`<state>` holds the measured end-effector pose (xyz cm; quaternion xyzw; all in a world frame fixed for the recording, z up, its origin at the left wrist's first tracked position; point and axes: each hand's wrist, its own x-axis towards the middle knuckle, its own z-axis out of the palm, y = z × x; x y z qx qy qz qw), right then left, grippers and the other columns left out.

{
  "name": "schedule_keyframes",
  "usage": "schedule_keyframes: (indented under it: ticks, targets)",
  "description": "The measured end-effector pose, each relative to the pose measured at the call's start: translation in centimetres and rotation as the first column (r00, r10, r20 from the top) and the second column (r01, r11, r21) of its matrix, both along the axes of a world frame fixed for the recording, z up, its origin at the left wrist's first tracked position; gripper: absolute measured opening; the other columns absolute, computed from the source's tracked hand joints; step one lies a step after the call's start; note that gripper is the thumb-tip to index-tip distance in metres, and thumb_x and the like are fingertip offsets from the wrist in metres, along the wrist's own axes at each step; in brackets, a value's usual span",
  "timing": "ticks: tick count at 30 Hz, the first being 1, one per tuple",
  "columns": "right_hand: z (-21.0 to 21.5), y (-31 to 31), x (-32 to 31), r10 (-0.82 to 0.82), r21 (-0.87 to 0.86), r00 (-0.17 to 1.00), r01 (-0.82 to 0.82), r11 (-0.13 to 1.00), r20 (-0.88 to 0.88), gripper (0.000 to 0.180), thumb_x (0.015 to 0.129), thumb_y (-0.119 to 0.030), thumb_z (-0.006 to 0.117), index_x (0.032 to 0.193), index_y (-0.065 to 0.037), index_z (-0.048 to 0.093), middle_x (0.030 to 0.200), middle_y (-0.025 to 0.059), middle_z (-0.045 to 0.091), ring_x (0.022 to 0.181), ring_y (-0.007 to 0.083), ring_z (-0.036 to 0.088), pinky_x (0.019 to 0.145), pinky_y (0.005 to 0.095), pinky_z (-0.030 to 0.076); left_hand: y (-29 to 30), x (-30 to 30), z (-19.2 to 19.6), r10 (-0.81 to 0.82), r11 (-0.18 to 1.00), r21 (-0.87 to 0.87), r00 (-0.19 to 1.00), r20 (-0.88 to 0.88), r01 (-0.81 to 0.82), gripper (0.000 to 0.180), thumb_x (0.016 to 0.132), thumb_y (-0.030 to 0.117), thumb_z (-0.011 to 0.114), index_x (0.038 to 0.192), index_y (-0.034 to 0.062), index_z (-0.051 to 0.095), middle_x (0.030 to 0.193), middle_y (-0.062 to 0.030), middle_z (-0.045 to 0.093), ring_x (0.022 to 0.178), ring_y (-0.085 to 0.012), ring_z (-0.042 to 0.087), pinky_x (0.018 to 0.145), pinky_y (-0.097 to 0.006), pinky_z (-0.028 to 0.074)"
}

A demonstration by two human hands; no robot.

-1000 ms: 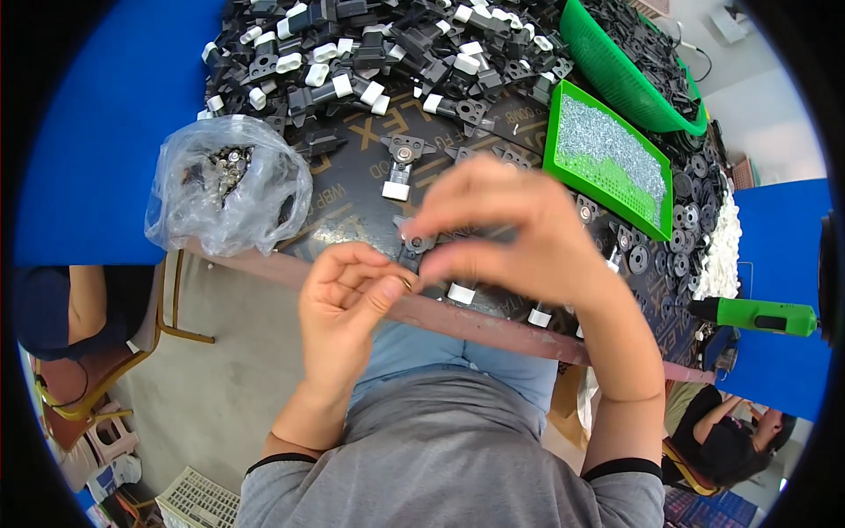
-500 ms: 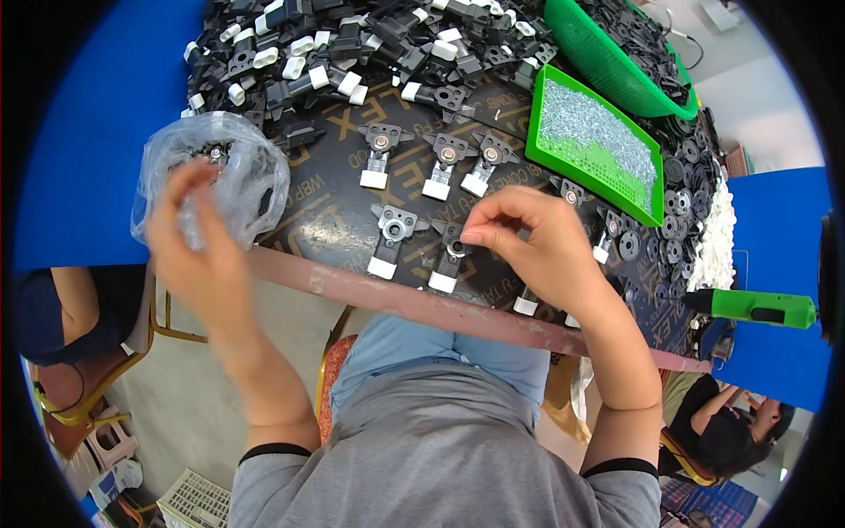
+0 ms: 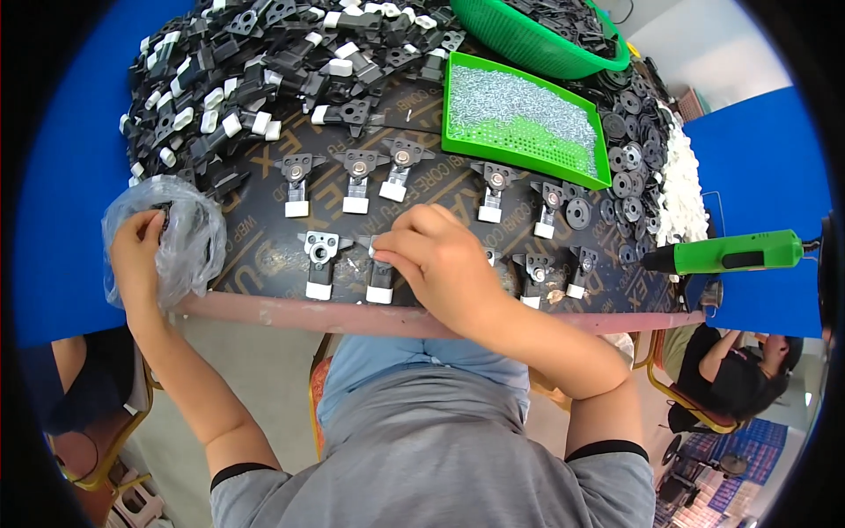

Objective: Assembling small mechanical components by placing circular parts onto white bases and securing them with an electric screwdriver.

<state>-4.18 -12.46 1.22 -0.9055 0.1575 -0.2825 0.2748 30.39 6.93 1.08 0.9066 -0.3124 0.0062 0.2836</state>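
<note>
From the head view, and here's the change: the left hand (image 3: 134,255), a blur in front of the bag (image 3: 198,251) half a second ago, is now sharp, its fingertips dipped into the bag's mouth! Thumb and forefinger sit close together there, but whether they pinch anything, you cannot tell; the plastic and the fingers hide it.

Over to the right hand (image 3: 444,264), and it's holding its station: still at the same part (image 3: 380,286), second from the left in the near row, white end toward the table edge (image 3: 264,308). Thumb and forefinger are together over the part's dark head; whether they clamp it or some small piece on it, no telling from here. So the work looks split in two, one hand at the supply, the other keeping its place on the part.

Just left of it lies a neighbour (image 3: 319,264), untouched, its ring showing a dark hole. Behind, a row of three (image 3: 297,187) shows metal centres, so this near pair seems less far along.

The whole scene has slid left and the tray (image 3: 524,167) with it, the head evidently turning; beyond sits the heap (image 3: 264,79), and off to the right hangs the green driver (image 3: 735,253), well apart from both hands
</note>
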Motion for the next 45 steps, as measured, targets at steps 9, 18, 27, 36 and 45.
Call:
schedule_keyframes:
  ticks: [9, 18, 27, 36, 45]
  targets:
    - [0.2, 4.2, 0.0, 0.066, 0.052, 0.973, -0.08, 0.995, 0.223, 0.025, 0.075, -0.003, 0.075, 0.099, -0.004, 0.069, 0.091, 0.0068, 0.06, 0.08, 0.0251, 0.057, 0.067, 0.0337, 0.049, 3.4, 2.5, -2.6, -0.006, 0.926, -0.377, 1.0, -0.003, 0.005, 0.016, 0.092, 0.007, 0.067, 0.106, -0.0013, 0.068, 0.099, -0.0083, 0.071, 0.086, -0.0106, 0.065, 0.08, -0.024, 0.05]
    - [0.1, 5.1, 1.6, 0.15, 0.119, 0.956, -0.185, 0.976, 0.252, 0.018, 0.078, -0.005, 0.074, 0.095, -0.006, 0.069, 0.091, 0.0059, 0.061, 0.083, 0.0239, 0.059, 0.07, 0.0339, 0.049, 2.7, 0.3, -0.4, 0.061, 0.983, -0.173, 0.998, 0.011, -0.058, 0.018, 0.084, 0.007, 0.074, 0.101, 0.0022, 0.074, 0.091, -0.0077, 0.074, 0.085, -0.0124, 0.067, 0.077, -0.024, 0.051]
    - [0.0, 4.7, 1.2, 0.122, 0.123, 0.968, -0.152, 0.981, 0.218, 0.018, 0.076, -0.001, 0.077, 0.092, -0.005, 0.071, 0.088, 0.0067, 0.065, 0.076, 0.0232, 0.059, 0.065, 0.0326, 0.048, 1.5, -1.8, 0.0, 0.098, 0.964, -0.253, 0.994, 0.058, -0.08, 0.01, 0.086, 0.007, 0.071, 0.095, 0.0029, 0.074, 0.088, -0.0067, 0.074, 0.081, -0.011, 0.067, 0.076, -0.025, 0.051]
    - [1.3, 3.6, 2.0, 0.055, 0.128, 0.957, -0.095, 0.987, 0.284, 0.019, 0.075, 0.0, 0.077, 0.093, -0.004, 0.073, 0.084, 0.007, 0.069, 0.07, 0.0193, 0.062, 0.063, 0.0289, 0.048, -0.1, -6.8, 1.4, 0.065, 0.804, -0.59, 0.997, -0.045, -0.079, 0.007, 0.087, 0.007, 0.07, 0.092, 0.0015, 0.072, 0.088, -0.0047, 0.071, 0.081, -0.0096, 0.064, 0.075, -0.023, 0.05]
    - [2.5, 2.6, -0.1, -0.074, 0.149, 0.933, 0.022, 0.989, 0.352, 0.02, 0.077, 0.008, 0.075, 0.095, 0.0, 0.072, 0.083, 0.0087, 0.068, 0.07, 0.0176, 0.061, 0.062, 0.0262, 0.046, -5.2, -18.3, -1.0, -0.412, 0.783, -0.436, 0.895, 0.171, 0.444, 0.011, 0.079, -0.004, 0.071, 0.089, 0.0002, 0.067, 0.087, -0.0105, 0.066, 0.079, -0.0222, 0.064, 0.07, -0.03, 0.051]
